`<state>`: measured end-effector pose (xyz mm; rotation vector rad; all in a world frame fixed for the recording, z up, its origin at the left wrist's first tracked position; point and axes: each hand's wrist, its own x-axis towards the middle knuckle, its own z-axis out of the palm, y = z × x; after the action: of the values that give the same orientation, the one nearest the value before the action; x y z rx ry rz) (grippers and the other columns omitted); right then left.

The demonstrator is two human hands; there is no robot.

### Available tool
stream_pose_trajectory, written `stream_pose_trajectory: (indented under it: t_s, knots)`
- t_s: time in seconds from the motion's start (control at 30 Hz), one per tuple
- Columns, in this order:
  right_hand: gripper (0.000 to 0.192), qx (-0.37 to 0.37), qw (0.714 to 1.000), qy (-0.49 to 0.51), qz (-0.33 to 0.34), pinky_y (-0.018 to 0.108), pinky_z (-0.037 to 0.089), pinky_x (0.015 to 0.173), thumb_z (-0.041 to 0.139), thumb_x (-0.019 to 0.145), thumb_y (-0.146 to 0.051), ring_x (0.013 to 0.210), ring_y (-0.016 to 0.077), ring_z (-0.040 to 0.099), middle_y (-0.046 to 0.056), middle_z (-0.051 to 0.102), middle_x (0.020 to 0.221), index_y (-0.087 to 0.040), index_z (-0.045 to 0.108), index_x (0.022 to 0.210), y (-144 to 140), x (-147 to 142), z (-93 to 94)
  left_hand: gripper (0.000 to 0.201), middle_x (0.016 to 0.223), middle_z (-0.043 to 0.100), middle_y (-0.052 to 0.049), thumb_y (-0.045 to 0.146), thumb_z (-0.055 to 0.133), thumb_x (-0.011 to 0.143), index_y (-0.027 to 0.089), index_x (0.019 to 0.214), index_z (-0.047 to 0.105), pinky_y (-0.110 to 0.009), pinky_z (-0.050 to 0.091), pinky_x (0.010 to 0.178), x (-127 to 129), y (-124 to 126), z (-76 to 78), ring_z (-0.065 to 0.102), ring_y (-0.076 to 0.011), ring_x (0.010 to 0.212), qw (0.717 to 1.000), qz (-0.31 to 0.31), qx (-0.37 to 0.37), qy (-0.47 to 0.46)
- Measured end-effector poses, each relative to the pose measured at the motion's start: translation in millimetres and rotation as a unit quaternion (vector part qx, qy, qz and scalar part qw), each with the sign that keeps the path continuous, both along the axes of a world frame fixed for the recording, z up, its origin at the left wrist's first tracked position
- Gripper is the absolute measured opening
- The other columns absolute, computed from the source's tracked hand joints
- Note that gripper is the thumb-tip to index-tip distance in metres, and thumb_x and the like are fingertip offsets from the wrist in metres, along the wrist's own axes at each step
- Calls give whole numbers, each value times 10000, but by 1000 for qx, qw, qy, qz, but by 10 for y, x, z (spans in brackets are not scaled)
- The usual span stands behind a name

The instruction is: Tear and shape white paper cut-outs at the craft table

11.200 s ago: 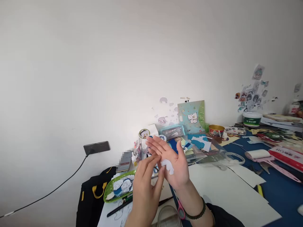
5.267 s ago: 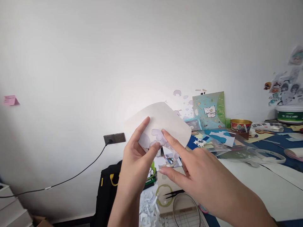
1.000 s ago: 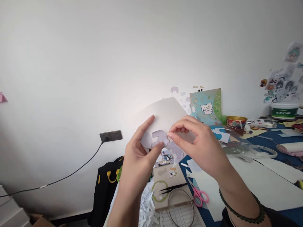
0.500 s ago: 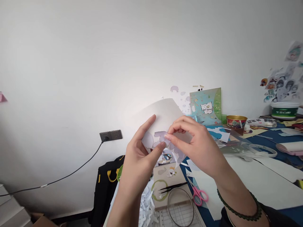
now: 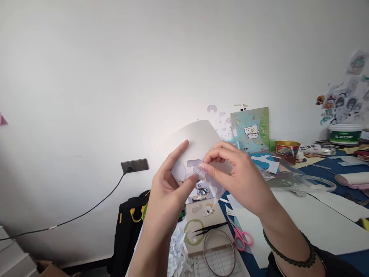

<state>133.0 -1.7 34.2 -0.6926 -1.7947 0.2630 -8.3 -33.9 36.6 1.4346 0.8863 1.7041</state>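
A white paper sheet point(image 5: 198, 136) with pale purple printed shapes point(image 5: 194, 163) along its lower edge is held up in front of me. My left hand point(image 5: 165, 194) grips it from the left, thumb on the front at the lower edge and the other fingers partly behind. On the right, my right hand point(image 5: 240, 175) pinches the lower part of the sheet between thumb and index finger, at the purple shapes. The two thumb tips are close together. Whether the pinched piece is loose from the sheet is hidden by my fingers.
Below the hands lie black tweezers point(image 5: 210, 228), a metal ring point(image 5: 204, 252), pink-handled scissors point(image 5: 240, 238) and shredded paper point(image 5: 178, 250). White sheets point(image 5: 288, 223) cover the desk at right. Behind stand a picture card point(image 5: 263, 130) and a round tin point(image 5: 287, 148). A black bag point(image 5: 127, 227) hangs left.
The view has shifted very slightly. Both hands keep almost the same grip on the sheet, with only a tiny movement of the fingers.
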Motion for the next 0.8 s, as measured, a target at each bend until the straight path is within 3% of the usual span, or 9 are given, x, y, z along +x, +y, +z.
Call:
stream_pose_trajectory:
  t_s: [0.23,0.8]
  knots:
    - [130,-3,1000,-2,3,272,405,778,603,854,-178,859,133,538,-25,572,829,-216,577,733,4,11,1,594,1134,673,-65,184,724,704,233,1272,554,-374,513,887,-5,8,-3,623,-262,1049,1000,-10,7,4]
    - [138,-7,1000,-2,13,252,394,752,605,859,-197,845,116,530,-42,565,824,-217,574,726,39,13,-10,588,1139,677,-72,180,727,689,233,1255,577,-409,513,909,-15,23,-17,623,-279,1065,1000,-1,20,4]
